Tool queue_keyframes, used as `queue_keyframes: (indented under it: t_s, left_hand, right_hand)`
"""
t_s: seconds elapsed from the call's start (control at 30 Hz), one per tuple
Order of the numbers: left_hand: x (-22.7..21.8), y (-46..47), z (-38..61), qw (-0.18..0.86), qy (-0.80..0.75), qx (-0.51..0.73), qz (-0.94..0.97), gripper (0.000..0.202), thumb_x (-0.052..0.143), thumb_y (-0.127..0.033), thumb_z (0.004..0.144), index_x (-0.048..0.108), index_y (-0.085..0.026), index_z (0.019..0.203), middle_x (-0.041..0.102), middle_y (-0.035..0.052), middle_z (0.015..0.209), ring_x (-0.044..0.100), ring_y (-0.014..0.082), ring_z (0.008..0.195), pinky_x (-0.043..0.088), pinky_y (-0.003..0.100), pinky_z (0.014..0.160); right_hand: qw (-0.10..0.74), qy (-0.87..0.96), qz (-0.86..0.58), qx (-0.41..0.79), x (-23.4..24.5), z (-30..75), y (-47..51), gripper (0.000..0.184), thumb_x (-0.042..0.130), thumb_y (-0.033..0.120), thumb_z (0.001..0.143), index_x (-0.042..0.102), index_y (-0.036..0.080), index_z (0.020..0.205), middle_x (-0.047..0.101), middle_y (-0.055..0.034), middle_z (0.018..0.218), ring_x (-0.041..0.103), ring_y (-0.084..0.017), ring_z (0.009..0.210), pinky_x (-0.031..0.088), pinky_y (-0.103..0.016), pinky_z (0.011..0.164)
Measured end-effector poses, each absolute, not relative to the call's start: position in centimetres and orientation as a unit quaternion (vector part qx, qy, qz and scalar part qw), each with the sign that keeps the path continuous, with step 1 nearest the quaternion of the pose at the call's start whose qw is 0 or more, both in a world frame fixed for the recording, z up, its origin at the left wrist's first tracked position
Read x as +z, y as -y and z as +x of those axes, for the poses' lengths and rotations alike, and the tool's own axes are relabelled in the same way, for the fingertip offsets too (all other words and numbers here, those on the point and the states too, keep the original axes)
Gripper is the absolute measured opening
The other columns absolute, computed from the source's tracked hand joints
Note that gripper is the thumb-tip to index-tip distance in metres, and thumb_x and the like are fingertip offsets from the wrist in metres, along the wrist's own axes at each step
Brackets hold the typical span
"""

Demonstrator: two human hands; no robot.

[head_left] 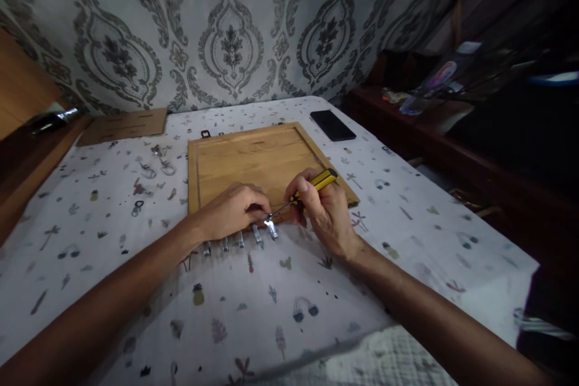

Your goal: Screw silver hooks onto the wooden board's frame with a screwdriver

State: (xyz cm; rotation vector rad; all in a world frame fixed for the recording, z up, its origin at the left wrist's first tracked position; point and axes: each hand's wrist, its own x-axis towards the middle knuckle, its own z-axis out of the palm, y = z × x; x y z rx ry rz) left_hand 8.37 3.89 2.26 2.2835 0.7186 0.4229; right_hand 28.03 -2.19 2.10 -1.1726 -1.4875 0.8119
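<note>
A wooden board [253, 160] with a raised rim lies flat on the cloth-covered table. Along its near edge sits a row of several shiny metal hooks [241, 240]. My right hand [328, 211] is closed round the yellow-and-black handle of a screwdriver [324, 179]. Its shaft points down and left, and the tip meets the rightmost metal hook [271, 227] at the board's edge. My left hand [233, 208] rests over the near edge, thumb and fingers pinched at the top of that same hook. Whether a screw sits under the tip is too small to tell.
A black phone [333, 125] lies beyond the board on the right. Small bags of hardware [156, 164] and a metal clip [137, 208] lie to the left, near a cardboard piece [124, 125]. A clear bottle [427, 87] stands on dark furniture at right. Patterned wallpaper [230, 42] closes the back.
</note>
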Motion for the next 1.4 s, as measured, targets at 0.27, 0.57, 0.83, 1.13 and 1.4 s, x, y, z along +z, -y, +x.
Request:
queue_keyframes:
  t_s: [0.27, 0.57, 0.83, 1.13, 1.4]
  left_hand:
    - [2.1, -3.9, 8.8, 0.313, -0.253, 0.156, 0.902, 0.027, 0.063, 0.002, 0.086, 0.072, -0.018, 0.072, 0.069, -0.0002, 0.075, 0.064, 0.0164, 0.081, 0.047, 0.028, 0.078]
    - [3.7, -3.3, 8.0, 0.297, -0.289, 0.133, 0.9, 0.024, 0.058, -0.006, 0.095, 0.077, -0.02, 0.089, 0.074, -0.0006, 0.082, 0.067, 0.0159, 0.076, 0.046, 0.026, 0.071]
    - [3.4, -2.7, 5.6, 0.202, -0.293, 0.133, 0.925, 0.041, 0.047, 0.005, 0.09, 0.079, -0.019, 0.101, 0.078, 0.005, 0.1, 0.071, 0.0203, 0.097, 0.053, 0.03, 0.086]
    - [1.5, -1.8, 4.3, 0.158, -0.251, 0.17, 0.94, 0.052, 0.043, 0.008, 0.093, 0.079, -0.021, 0.116, 0.074, 0.007, 0.109, 0.068, 0.0209, 0.102, 0.055, 0.034, 0.089]
    - [1.6, -1.6, 4.8, 0.124, -0.251, 0.132, 0.951, 0.047, 0.049, 0.005, 0.095, 0.079, -0.023, 0.117, 0.074, 0.006, 0.11, 0.066, 0.0224, 0.102, 0.053, 0.038, 0.091]
  right_hand:
    - [0.52, 0.622, -0.485, 0.329, 2.1, 27.9, 2.2, 0.069, 0.048, 0.087, 0.089, 0.054, 0.022, 0.068, 0.051, 0.0039, 0.048, 0.048, -0.01, 0.037, 0.034, -0.025, 0.04]
    - [0.52, 0.622, -0.483, 0.33, 2.1, 28.0, 2.2, 0.068, 0.048, 0.086, 0.09, 0.054, 0.022, 0.07, 0.051, 0.0042, 0.046, 0.046, -0.01, 0.036, 0.035, -0.025, 0.041]
    - [0.518, 0.619, -0.486, 0.336, 1.9, 28.1, 2.1, 0.069, 0.048, 0.087, 0.09, 0.056, 0.021, 0.071, 0.053, 0.0031, 0.049, 0.049, -0.01, 0.038, 0.036, -0.025, 0.04]
    - [0.516, 0.619, -0.491, 0.33, 2.1, 28.1, 2.1, 0.07, 0.048, 0.088, 0.089, 0.056, 0.021, 0.069, 0.052, 0.0031, 0.047, 0.047, -0.009, 0.036, 0.037, -0.025, 0.042]
    - [0.517, 0.617, -0.49, 0.334, 2.0, 28.1, 2.1, 0.069, 0.049, 0.086, 0.09, 0.056, 0.021, 0.07, 0.052, 0.003, 0.047, 0.047, -0.009, 0.036, 0.035, -0.024, 0.04]
